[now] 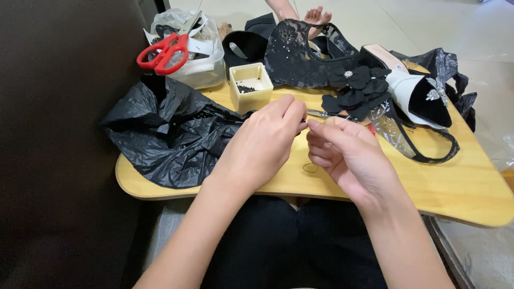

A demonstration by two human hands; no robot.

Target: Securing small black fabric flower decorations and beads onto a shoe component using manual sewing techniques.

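Two hands meet over the middle of the tabletop (460, 192). The left hand (265, 144) has its fingers pinched together on something too thin to make out, perhaps a needle; the right hand (348, 155) curls beside it, fingertips nearly touching, its grip unclear. A thread (310, 167) loops below them on the wood. A black bag (166, 134) covers the left edge. Near the far edge sit a cream box (250, 85), red scissors (163, 52), black lace (300, 53) and a shoe (415, 88), partly hidden.
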